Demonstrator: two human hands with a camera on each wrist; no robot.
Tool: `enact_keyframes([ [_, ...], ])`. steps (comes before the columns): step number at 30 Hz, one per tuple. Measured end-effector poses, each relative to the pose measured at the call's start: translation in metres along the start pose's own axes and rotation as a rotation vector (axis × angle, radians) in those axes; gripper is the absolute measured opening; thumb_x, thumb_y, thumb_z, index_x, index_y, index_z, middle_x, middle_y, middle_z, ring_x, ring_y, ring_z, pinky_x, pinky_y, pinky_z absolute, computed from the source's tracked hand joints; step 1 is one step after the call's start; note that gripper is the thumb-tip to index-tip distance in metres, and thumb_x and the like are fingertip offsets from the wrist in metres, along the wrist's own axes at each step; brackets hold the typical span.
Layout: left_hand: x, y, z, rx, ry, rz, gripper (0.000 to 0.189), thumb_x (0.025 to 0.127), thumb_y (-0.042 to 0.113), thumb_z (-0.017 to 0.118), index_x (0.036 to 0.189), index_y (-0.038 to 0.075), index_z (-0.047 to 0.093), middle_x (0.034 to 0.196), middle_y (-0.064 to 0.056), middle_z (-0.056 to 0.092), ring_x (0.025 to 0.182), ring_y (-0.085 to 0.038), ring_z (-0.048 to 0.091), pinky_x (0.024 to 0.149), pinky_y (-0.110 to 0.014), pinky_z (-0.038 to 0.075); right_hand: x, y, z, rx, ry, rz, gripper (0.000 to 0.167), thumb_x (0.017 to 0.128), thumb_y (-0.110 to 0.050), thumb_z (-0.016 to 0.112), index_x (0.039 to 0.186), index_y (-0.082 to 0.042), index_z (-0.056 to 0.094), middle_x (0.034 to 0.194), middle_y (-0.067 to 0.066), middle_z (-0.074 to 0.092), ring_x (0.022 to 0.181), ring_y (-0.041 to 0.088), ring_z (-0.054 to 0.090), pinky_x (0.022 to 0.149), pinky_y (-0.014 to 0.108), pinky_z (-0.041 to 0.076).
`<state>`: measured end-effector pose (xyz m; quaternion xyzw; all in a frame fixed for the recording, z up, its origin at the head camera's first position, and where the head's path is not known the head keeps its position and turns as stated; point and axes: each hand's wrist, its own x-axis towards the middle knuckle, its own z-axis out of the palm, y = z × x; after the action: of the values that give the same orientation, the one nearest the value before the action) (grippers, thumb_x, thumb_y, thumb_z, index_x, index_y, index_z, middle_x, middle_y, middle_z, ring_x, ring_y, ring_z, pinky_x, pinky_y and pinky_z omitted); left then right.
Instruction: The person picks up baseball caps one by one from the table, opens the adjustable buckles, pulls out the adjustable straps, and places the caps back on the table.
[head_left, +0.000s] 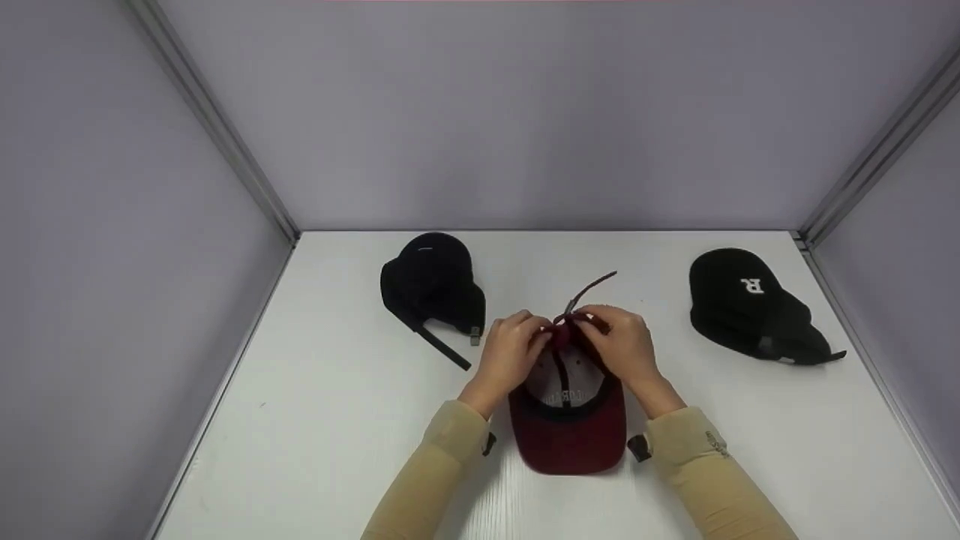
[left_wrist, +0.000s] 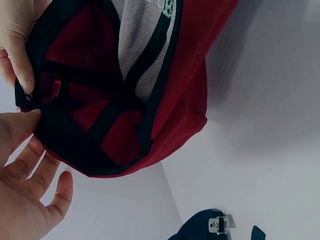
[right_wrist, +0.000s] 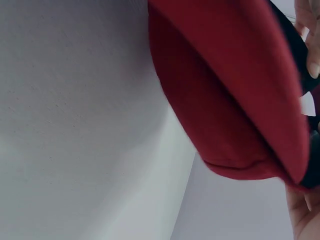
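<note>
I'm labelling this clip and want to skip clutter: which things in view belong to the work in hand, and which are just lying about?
In the work:
red cap, upside down
its strap, sticking out at the back
left hand and right hand, both gripping the cap

Apparently just lying about, untouched:
plain-looking black cap, left
black cap with white R, right

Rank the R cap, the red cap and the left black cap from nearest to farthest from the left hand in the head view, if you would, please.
1. Red cap: in front of the person, pinched by the left hand.
2. Left black cap: beyond that hand, to its left.
3. R cap: far right, past both hands.
</note>
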<state>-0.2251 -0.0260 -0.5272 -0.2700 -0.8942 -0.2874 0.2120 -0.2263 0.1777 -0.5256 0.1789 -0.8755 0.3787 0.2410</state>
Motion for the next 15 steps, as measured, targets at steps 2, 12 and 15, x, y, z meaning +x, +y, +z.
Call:
enact_keyframes([
  [2,0.0005,0.0007,0.0017,0.003,0.000,-0.005,0.010,0.094,0.022,0.068,0.098,0.013,0.072,0.088,0.002,0.066,0.080,-0.013,0.063,0.075,-0.035,0.049,0.0000,-0.0002,0.0004,-0.030,0.015,-0.013,0.012,0.087,-0.011,0.076,0.099,-0.009,0.077,0.094,0.006,0.073,0.078,0.018,0.069,0.065,0.037,0.055],
  [12,0.0045,0.0049,0.0072,0.054,0.047,-0.025,0.016,0.094,0.029,0.069,0.094,0.013,0.071,0.076,0.004,0.065,0.067,-0.011,0.060,0.070,-0.034,0.048,0.0005,0.0030,0.0038,-0.044,0.069,-0.076,0.009,0.085,-0.010,0.078,0.094,-0.009,0.077,0.086,0.003,0.072,0.068,0.014,0.066,0.058,0.033,0.054],
  [15,0.0056,0.0049,0.0082,0.076,0.070,-0.021,0.015,0.094,0.028,0.068,0.091,0.014,0.071,0.074,0.004,0.064,0.065,-0.011,0.059,0.068,-0.035,0.048,0.0010,0.0025,0.0041,-0.043,0.092,-0.085,0.009,0.084,-0.011,0.078,0.093,-0.009,0.077,0.084,0.003,0.072,0.067,0.014,0.066,0.057,0.034,0.054],
])
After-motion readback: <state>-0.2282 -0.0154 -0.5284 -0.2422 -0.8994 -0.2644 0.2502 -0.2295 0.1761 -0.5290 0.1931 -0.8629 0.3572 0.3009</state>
